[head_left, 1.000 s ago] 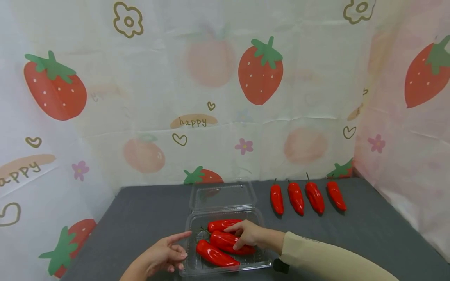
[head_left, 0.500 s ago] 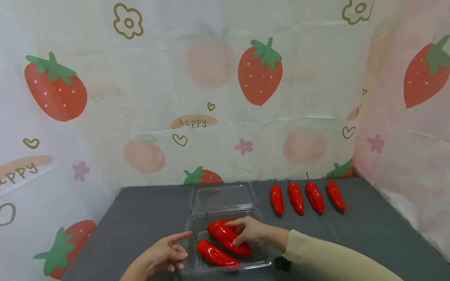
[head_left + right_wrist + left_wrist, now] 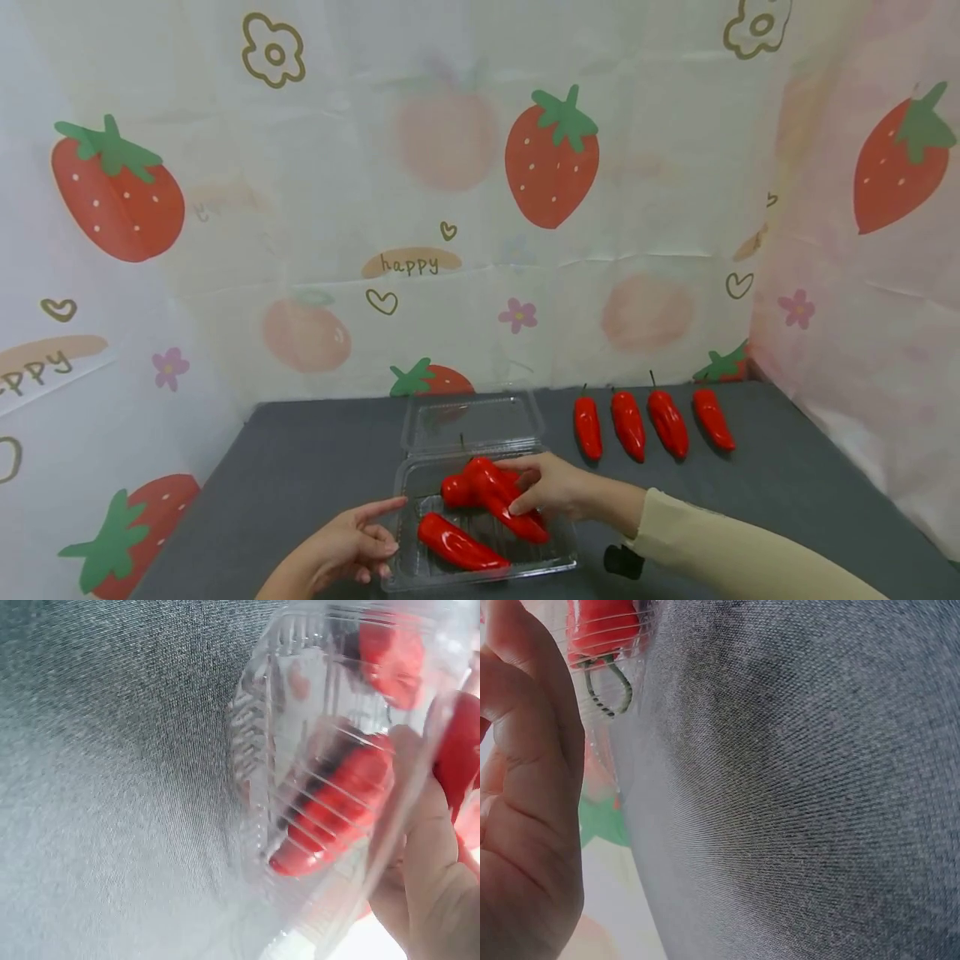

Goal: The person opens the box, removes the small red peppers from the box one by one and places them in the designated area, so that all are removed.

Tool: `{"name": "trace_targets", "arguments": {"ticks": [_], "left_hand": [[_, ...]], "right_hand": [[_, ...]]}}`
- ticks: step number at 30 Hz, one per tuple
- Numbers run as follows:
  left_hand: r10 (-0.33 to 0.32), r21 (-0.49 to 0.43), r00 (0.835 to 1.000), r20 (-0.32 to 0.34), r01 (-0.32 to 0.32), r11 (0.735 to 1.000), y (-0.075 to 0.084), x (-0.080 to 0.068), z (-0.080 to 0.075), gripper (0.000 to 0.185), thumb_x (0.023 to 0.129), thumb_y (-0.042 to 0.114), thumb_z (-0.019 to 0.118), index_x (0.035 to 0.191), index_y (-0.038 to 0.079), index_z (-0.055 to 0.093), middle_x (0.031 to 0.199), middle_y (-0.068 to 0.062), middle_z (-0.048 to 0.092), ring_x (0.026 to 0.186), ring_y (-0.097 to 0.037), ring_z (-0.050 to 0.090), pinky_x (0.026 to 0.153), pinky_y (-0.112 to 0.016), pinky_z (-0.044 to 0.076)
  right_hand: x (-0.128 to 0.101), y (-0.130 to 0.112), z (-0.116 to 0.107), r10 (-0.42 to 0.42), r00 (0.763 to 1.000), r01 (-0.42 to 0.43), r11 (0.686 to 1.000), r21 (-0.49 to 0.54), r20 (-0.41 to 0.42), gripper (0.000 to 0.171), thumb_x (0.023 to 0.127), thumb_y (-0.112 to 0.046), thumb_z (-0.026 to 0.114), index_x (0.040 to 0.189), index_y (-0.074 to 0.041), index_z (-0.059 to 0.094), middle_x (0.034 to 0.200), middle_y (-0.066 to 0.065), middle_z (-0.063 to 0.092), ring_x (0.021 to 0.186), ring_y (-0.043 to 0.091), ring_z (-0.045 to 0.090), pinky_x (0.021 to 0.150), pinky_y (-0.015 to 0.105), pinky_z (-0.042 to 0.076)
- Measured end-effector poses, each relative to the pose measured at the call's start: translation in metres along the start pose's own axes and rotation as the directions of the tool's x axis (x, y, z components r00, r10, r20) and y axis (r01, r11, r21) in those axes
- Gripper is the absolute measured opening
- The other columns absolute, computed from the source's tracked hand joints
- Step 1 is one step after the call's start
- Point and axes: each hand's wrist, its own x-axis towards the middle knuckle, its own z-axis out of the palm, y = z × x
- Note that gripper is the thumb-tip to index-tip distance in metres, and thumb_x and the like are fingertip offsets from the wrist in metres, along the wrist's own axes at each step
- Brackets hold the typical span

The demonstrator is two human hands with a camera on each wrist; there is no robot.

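Observation:
In the head view my right hand [image 3: 553, 486] pinches a red chili pepper [image 3: 501, 498] between thumb and fingers, its stem end raised over the clear plastic box [image 3: 480, 578]. Behind it, partly covered, lies a second chili pepper [image 3: 453, 492]. A third chili pepper [image 3: 461, 546] rests near the box's front side. The right wrist view has the held chili pepper [image 3: 456, 754] beside my fingers, with two others behind the clear wall. My left hand [image 3: 345, 540] is at the box's left side, index finger extended to the rim and the other fingers loosely bent.
The box's clear lid [image 3: 474, 421] lies folded back behind it. A row of several red chili peppers [image 3: 628, 425] stands at the back right of the grey tabletop [image 3: 322, 454]. A printed cloth [image 3: 337, 167] hangs behind and at both sides.
My right hand has lifted the middle chili pepper, whose stem end has risen and moved backward, crossing over the rear one. My left hand has stayed at the box's side.

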Motion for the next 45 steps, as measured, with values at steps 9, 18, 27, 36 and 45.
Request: {"name": "trace_targets", "arguments": {"ticks": [9, 18, 27, 36, 45], "left_hand": [[-0.019, 0.006, 1.0, -0.012, 0.019, 1.0, 0.0, 0.001, 0.001, 0.069, 0.093, -0.002, 0.059, 0.151, -0.005, 0.022, 0.08, -0.001, 0.065, 0.063, -0.008, 0.064, 0.052, -0.016, 0.046], [-0.032, 0.016, 0.999, -0.034, 0.033, 0.999, 0.001, 0.001, 0.001, 0.068, 0.092, -0.002, 0.059, 0.151, -0.004, 0.025, 0.081, -0.002, 0.064, 0.064, -0.009, 0.065, 0.052, -0.016, 0.045], [-0.037, 0.019, 0.999, -0.022, 0.038, 0.999, 0.0, 0.002, -0.001, 0.068, 0.092, -0.002, 0.06, 0.151, -0.003, 0.027, 0.082, -0.002, 0.064, 0.064, -0.01, 0.065, 0.052, -0.017, 0.045], [-0.046, 0.002, 0.999, 0.015, 0.046, 0.999, 0.003, 0.001, -0.002, 0.068, 0.093, -0.002, 0.059, 0.151, -0.003, 0.024, 0.082, -0.001, 0.065, 0.064, -0.009, 0.065, 0.053, -0.016, 0.045], [-0.044, -0.011, 0.999, 0.022, 0.044, 0.999, 0.001, 0.003, -0.003, 0.068, 0.094, -0.001, 0.058, 0.152, -0.004, 0.023, 0.082, -0.001, 0.065, 0.064, -0.008, 0.065, 0.053, -0.016, 0.045]], "right_hand": [[-0.021, -0.003, -0.018, -0.012, 0.999, 0.013, 1.0, 0.025, -0.042, 0.064, 0.085, 0.005, 0.068, 0.144, -0.007, 0.047, 0.103, 0.015, 0.061, 0.09, 0.03, 0.061, 0.069, 0.049, 0.057], [-0.038, 0.0, -0.036, -0.026, 0.996, 0.03, 0.999, 0.04, -0.091, 0.065, 0.086, 0.003, 0.069, 0.146, -0.003, 0.043, 0.104, 0.015, 0.061, 0.093, 0.031, 0.06, 0.069, 0.049, 0.057], [-0.054, 0.004, -0.046, 0.009, 0.99, -0.001, 0.998, 0.058, -0.143, 0.067, 0.085, 0.0, 0.07, 0.146, -0.001, 0.041, 0.105, 0.017, 0.058, 0.097, 0.033, 0.058, 0.07, 0.05, 0.056], [-0.066, 0.012, -0.057, 0.025, 0.981, -0.011, 0.997, 0.074, -0.191, 0.068, 0.086, 0.001, 0.069, 0.146, 0.0, 0.039, 0.105, 0.019, 0.056, 0.095, 0.033, 0.057, 0.07, 0.051, 0.056], [-0.074, 0.024, -0.063, 0.05, 0.973, -0.019, 0.99, 0.138, -0.227, 0.071, 0.086, 0.003, 0.069, 0.148, 0.002, 0.034, 0.104, 0.021, 0.054, 0.093, 0.033, 0.058, 0.071, 0.053, 0.055]]}}
